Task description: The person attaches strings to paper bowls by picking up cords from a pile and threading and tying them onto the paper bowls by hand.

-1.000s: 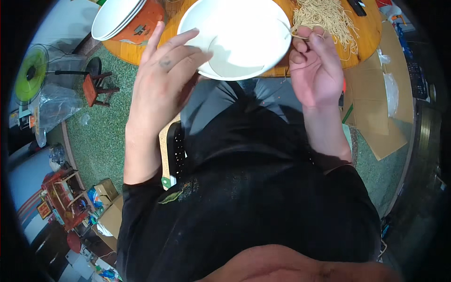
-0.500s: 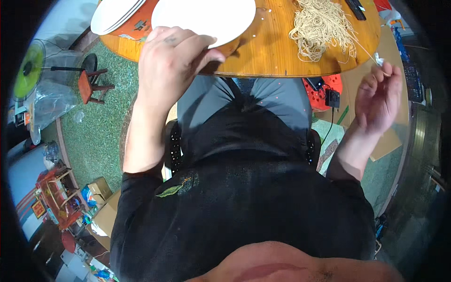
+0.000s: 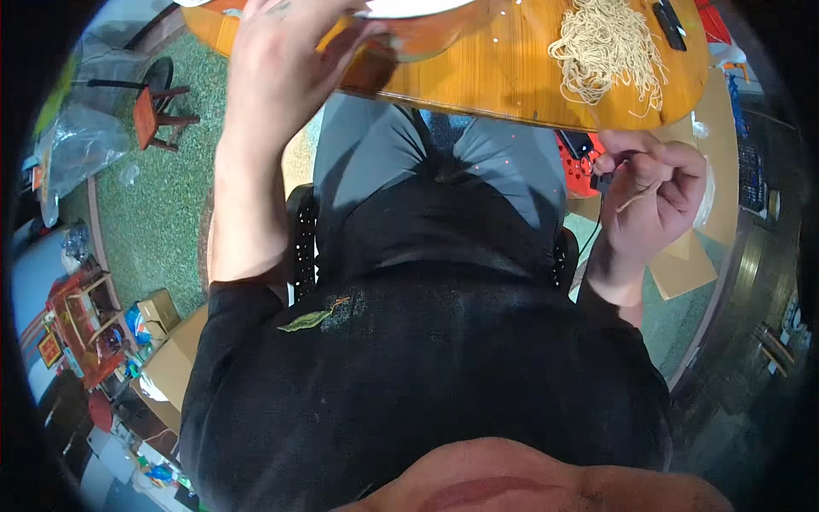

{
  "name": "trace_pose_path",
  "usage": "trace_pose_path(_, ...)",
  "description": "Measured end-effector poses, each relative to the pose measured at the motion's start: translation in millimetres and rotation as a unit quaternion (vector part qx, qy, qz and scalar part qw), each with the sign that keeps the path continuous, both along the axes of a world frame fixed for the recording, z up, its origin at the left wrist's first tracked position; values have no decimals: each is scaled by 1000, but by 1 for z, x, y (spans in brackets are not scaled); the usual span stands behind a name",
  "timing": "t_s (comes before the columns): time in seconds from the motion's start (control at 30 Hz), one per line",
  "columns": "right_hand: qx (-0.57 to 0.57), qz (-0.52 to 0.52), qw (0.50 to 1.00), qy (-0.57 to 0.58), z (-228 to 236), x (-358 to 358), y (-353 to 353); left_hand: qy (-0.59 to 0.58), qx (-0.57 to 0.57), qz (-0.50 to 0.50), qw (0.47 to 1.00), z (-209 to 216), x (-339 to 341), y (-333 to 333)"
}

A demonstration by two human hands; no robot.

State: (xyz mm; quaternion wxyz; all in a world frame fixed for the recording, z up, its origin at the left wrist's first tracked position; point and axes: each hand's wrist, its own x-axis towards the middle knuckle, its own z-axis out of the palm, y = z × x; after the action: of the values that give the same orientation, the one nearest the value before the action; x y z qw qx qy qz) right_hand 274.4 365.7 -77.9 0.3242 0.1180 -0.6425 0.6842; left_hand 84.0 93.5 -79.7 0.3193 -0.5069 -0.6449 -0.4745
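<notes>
At the top left, my left hand (image 3: 281, 64) is closed at the near rim of a white round disc (image 3: 418, 8), which runs out of the top of the picture. My right hand (image 3: 653, 196), low beside the table's right front edge, has its fingers curled in a pinch on a thin cream string (image 3: 636, 201); a short end hangs below the fingers. A loose, tangled heap of the same cream string (image 3: 606, 55) lies on the wooden table (image 3: 478, 81), beyond the right hand.
A slim black object (image 3: 670, 27) lies right of the string heap. Below the table edge stands a red perforated stool (image 3: 580, 175) with a black device and cable. On the floor at left is a small wooden stool (image 3: 158, 115); flattened cardboard (image 3: 682, 269) lies at right.
My right hand has come left and down, its fingers now curled around the string, which no longer stretches toward the heap. The view has shifted, and the left hand and disc sit higher.
</notes>
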Motion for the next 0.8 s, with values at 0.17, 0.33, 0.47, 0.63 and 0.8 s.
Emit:
trace_pose_path(0.17,97,20,990,-105,17,-3,-12,74,-207,185,958,20,26,12)
trace_pose_path(0.33,108,-25,984,-142,18,-20,-18,-77,200,-82,973,-29,-6,35)
trace_pose_path(0.47,100,-50,986,-121,19,-25,-19,30,-216,178,960,4,10,7)
trace_pose_path(0.63,192,10,974,-118,18,-35,-28,-135,72,-70,986,-18,-6,26)
trace_pose_path(0.8,242,-12,965,-99,27,-67,-52,-39,-234,114,965,43,15,13)
